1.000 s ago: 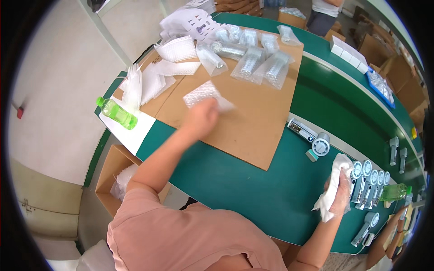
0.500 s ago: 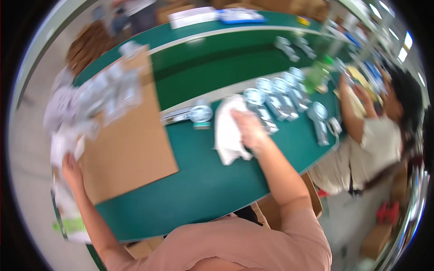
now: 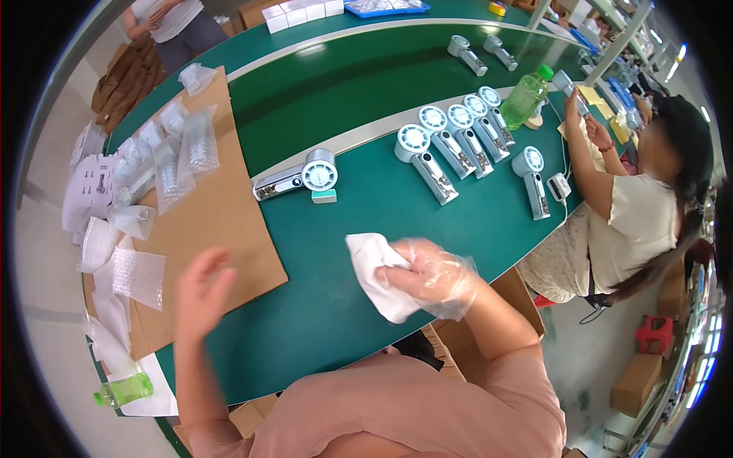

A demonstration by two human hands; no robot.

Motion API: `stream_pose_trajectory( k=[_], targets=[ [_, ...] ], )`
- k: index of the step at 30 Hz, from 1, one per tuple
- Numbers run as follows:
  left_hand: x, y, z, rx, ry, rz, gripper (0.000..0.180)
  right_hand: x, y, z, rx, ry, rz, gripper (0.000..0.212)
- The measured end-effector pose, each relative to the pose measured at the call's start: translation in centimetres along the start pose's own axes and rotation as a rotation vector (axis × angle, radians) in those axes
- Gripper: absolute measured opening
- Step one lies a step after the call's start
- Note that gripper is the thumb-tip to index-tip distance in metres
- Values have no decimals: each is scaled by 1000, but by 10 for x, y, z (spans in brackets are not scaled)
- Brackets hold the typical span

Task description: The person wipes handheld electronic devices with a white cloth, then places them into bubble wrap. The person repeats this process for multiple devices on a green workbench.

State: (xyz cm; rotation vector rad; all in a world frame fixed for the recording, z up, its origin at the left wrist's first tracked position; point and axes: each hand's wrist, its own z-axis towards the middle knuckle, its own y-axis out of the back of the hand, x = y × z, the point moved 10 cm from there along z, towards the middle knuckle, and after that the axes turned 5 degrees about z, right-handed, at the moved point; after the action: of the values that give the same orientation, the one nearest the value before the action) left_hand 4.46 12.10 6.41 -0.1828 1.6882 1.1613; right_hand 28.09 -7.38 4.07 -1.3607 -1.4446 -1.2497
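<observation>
My right hand (image 3: 431,278), in a clear plastic glove, grips a folded white cloth (image 3: 376,278) above the near part of the green table. My left hand (image 3: 205,294) is bare and slightly blurred over the cardboard sheet (image 3: 229,221); its fingers are apart and nothing is in them. Beyond the cloth lies a silver handheld fan (image 3: 319,171) on its side, with a small white-and-teal block (image 3: 324,196) against it. Several similar handheld fans (image 3: 433,163) are lined up to the right, and a separate one (image 3: 532,179) lies nearer the co-worker.
Bubble-wrap bags (image 3: 174,164) and white printed boxes (image 3: 92,191) cover the cardboard's left side. A green bottle (image 3: 527,98) stands behind the fans; another (image 3: 126,389) lies at lower left. At the right sits a co-worker (image 3: 634,206). An open carton (image 3: 511,305) is below the table edge.
My right hand has drawn the cloth back toward me, away from the fans. My left hand has moved right from the bubble wrap at the left edge to over the cardboard.
</observation>
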Motion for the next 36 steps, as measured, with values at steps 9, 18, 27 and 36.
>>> stream_pose_trajectory(
  k=[9,18,27,36],
  targets=[
    [-187,-257,101,409,-515,152,53,-60,22,-83,-518,-55,745,23],
    [-125,-286,114,473,-239,-186,23,-99,42,-110,-737,-67,698,22],
    [-136,-210,98,315,-243,-768,64,-79,48,-82,-768,-9,651,19],
    [-145,-233,134,391,-88,-1142,39,-90,51,-68,-639,97,496,11]
  ],
)
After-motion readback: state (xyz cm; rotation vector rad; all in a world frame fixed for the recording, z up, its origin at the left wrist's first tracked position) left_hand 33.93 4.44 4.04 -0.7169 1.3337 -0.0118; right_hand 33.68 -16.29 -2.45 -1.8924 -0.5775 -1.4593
